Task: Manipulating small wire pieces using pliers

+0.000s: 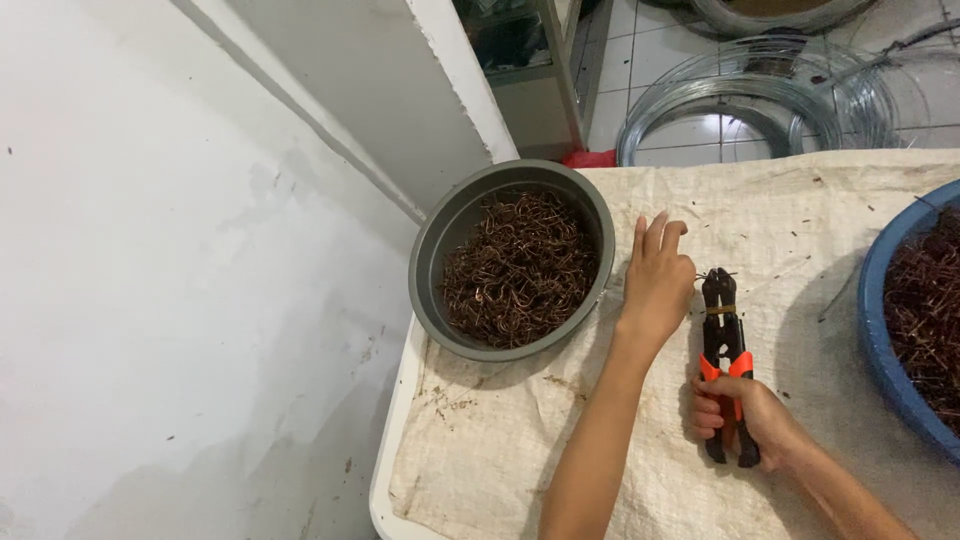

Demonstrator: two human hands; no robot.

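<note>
Head cam: my right hand (pixel 745 415) is clamping the cutter (pixel 726 345) handles shut, just right of the grey bowl (pixel 430 260), while my left hand (pixel 657 280), fingers apart, is steadying a tiny wire bit at its tip.

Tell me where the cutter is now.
The cutter lies on the cloth right of centre, its handles in the right hand, beside the left hand.
</note>
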